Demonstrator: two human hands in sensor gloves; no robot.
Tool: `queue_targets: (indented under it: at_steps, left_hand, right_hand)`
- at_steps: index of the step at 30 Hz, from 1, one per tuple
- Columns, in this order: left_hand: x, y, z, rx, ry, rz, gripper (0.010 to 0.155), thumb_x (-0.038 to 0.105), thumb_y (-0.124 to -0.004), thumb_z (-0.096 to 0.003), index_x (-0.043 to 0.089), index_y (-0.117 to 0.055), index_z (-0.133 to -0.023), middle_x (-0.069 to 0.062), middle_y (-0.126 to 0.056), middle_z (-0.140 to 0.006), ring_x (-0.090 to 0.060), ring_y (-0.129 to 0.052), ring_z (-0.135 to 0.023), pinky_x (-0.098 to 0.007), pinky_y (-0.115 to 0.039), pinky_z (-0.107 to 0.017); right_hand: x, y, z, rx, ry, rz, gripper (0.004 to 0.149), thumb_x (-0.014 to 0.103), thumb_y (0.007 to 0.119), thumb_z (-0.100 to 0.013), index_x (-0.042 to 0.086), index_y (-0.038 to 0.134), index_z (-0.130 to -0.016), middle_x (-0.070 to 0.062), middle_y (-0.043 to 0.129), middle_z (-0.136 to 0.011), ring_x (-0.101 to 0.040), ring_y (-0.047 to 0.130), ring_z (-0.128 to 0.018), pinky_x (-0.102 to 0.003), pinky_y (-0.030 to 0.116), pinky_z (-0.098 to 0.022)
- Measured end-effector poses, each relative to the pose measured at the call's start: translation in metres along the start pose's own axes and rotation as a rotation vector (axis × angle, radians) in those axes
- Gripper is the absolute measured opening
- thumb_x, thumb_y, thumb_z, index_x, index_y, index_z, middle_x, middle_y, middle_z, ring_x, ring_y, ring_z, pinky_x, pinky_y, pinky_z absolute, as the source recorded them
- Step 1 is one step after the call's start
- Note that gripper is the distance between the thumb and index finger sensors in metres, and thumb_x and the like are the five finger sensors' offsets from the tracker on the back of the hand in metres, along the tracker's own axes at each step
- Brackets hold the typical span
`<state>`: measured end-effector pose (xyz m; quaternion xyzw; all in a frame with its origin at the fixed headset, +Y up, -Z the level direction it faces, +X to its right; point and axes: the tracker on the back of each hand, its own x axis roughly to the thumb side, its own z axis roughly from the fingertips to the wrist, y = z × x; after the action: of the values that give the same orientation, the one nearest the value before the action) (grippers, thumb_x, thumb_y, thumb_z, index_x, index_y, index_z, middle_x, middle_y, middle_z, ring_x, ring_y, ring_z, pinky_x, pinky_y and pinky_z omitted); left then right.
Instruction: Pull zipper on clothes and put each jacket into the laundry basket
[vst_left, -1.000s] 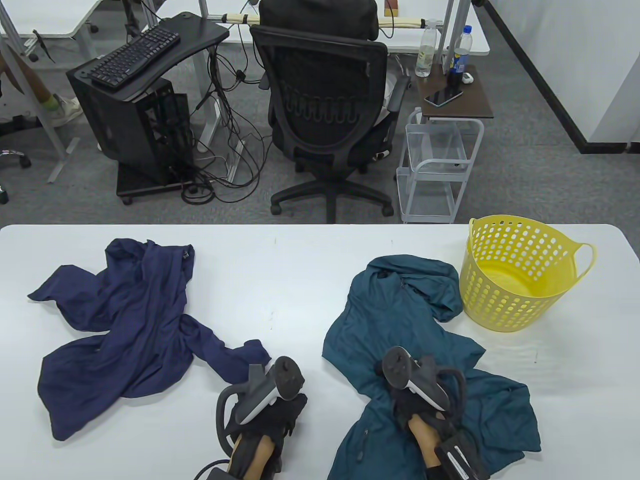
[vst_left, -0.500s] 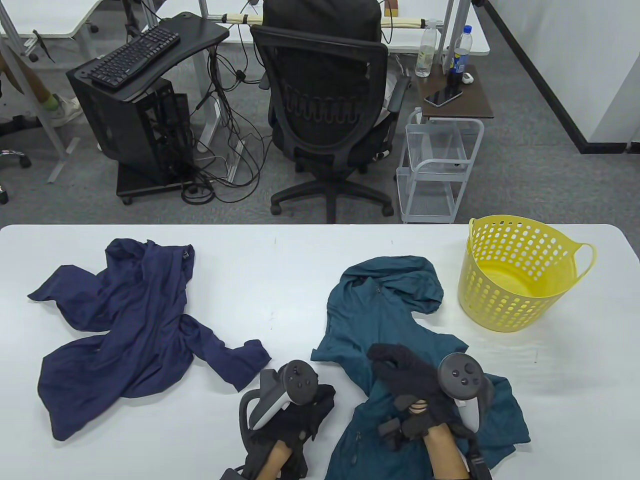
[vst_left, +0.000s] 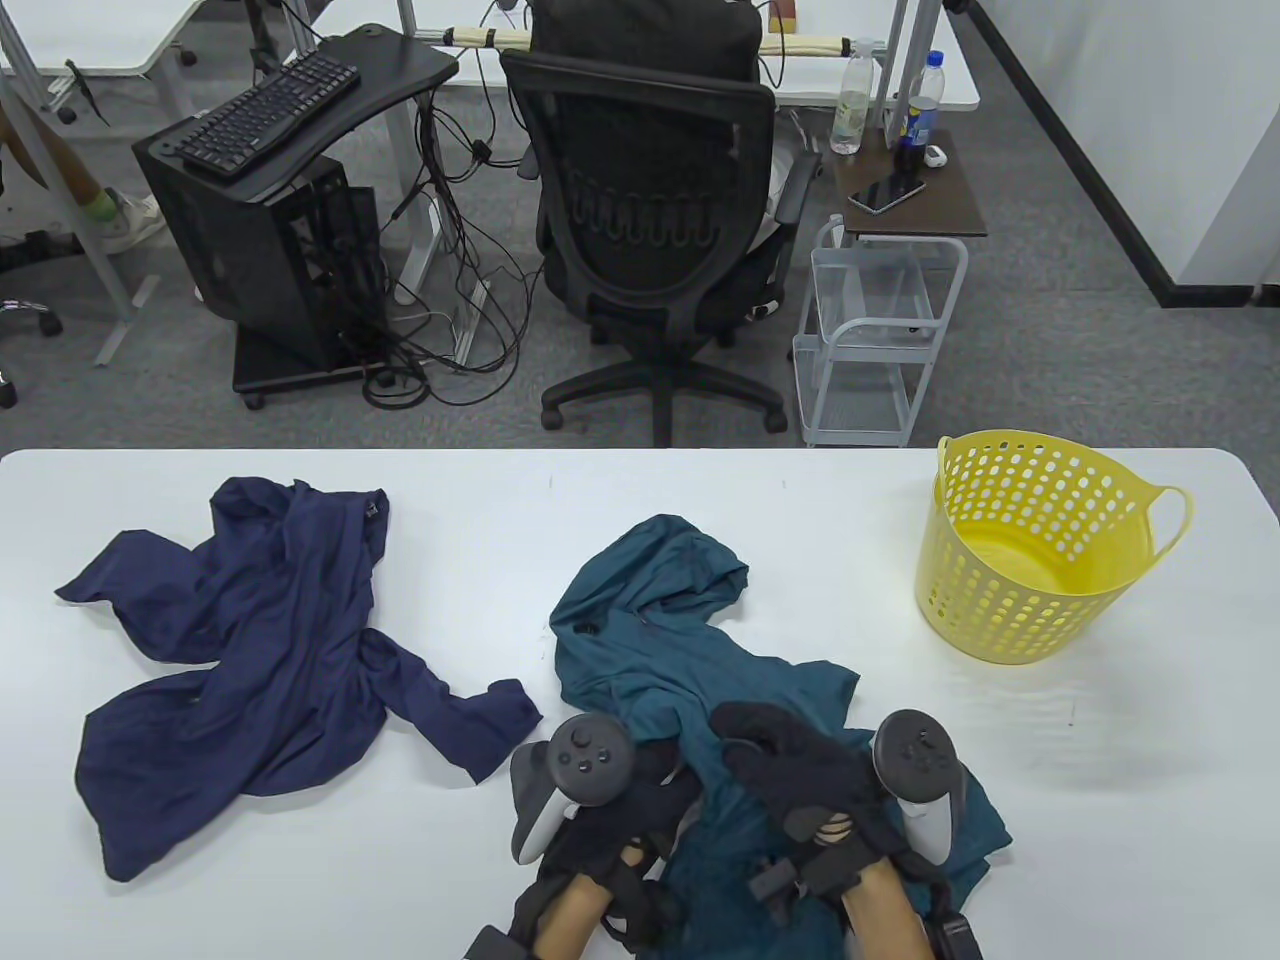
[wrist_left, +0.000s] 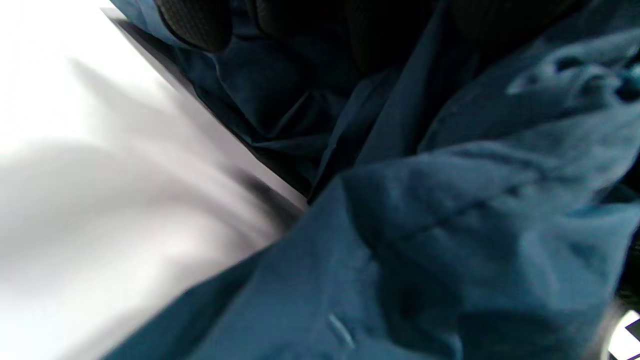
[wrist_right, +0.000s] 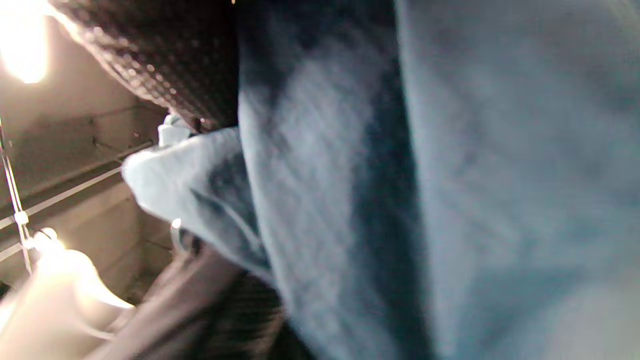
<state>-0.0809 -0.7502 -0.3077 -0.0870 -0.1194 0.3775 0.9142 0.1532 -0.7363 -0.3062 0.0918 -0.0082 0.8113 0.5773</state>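
— What changed?
— Both hands, left hand (vst_left: 640, 800) and right hand (vst_left: 800, 775), fingers curled into the teal jacket (vst_left: 650, 640), dragged it leftward from the basket (vst_left: 1040, 545).
— So?
— It sits mid-surface at the near edge; zipping comes next.

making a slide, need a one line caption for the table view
Both gloved hands on a teal jacket; navy jacket and empty yellow laundry basket wait on the white table.

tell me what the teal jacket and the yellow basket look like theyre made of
Teal jacket: thin, matte woven fabric, probably a light synthetic; it crumples into soft folds. Yellow basket: moulded plastic with a slight sheen, judging by its rows of uniform holes and its one-piece loop handle.
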Motion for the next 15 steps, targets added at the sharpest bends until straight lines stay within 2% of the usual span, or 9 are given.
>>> queue_targets:
  at_steps: [4,7,9,11,13,15]
  left_hand:
    - [-0.014,0.004,0.001,-0.053,0.007,0.283,0.045,0.050,-0.065,-0.0438,0.042,-0.068,-0.088,0.009,-0.067,-0.113,-0.034,-0.055,-0.107,-0.057,-0.060,-0.071]
    - [-0.023,0.008,-0.001,-0.108,-0.010,0.429,0.046,0.050,-0.062,-0.0454,0.038,-0.063,-0.090,0.003,-0.069,-0.112,-0.033,-0.055,-0.107,-0.056,-0.061,-0.070]
    - [-0.028,0.011,-0.001,-0.093,0.016,0.460,0.046,0.049,-0.063,-0.0447,0.036,-0.065,-0.089,0.008,-0.087,-0.098,-0.030,-0.066,-0.103,-0.056,-0.064,-0.068]
    - [-0.031,0.012,-0.002,-0.091,0.021,0.443,0.046,0.049,-0.064,-0.0442,0.035,-0.066,-0.088,0.016,-0.100,-0.079,-0.025,-0.080,-0.097,-0.054,-0.068,-0.066]
    - [-0.032,0.014,-0.002,-0.091,0.021,0.437,0.047,0.047,-0.064,-0.0443,0.034,-0.064,-0.089,0.018,-0.099,-0.064,-0.022,-0.087,-0.089,-0.054,-0.070,-0.065]
    - [-0.033,0.015,-0.003,-0.097,0.019,0.434,0.048,0.046,-0.063,-0.0452,0.034,-0.061,-0.091,0.017,-0.095,-0.056,-0.019,-0.091,-0.080,-0.054,-0.070,-0.064]
  right_hand:
    - [0.004,0.002,0.003,-0.106,-0.040,0.343,0.040,0.028,0.091,-0.047,0.037,0.086,-0.086,0.008,0.093,-0.085,-0.018,0.100,-0.061,-0.044,0.080,-0.056]
    - [0.003,0.005,0.002,-0.118,-0.036,0.489,0.041,0.029,0.091,-0.046,0.037,0.086,-0.086,0.009,0.093,-0.085,-0.016,0.100,-0.059,-0.043,0.081,-0.056]
    - [0.000,0.008,0.001,-0.116,-0.026,0.499,0.041,0.028,0.091,-0.046,0.036,0.086,-0.086,0.007,0.093,-0.085,-0.016,0.100,-0.058,-0.043,0.081,-0.055]
    - [0.000,0.009,0.001,-0.117,-0.021,0.522,0.041,0.028,0.092,-0.046,0.036,0.087,-0.086,0.007,0.094,-0.085,-0.017,0.100,-0.057,-0.043,0.081,-0.055]
    - [0.000,0.010,0.001,-0.123,-0.018,0.557,0.041,0.027,0.092,-0.046,0.035,0.087,-0.085,0.006,0.094,-0.085,-0.017,0.100,-0.057,-0.043,0.081,-0.055]
    - [-0.001,0.010,0.001,-0.120,-0.022,0.579,0.040,0.027,0.092,-0.046,0.036,0.087,-0.085,0.006,0.094,-0.085,-0.017,0.100,-0.056,-0.043,0.081,-0.055]
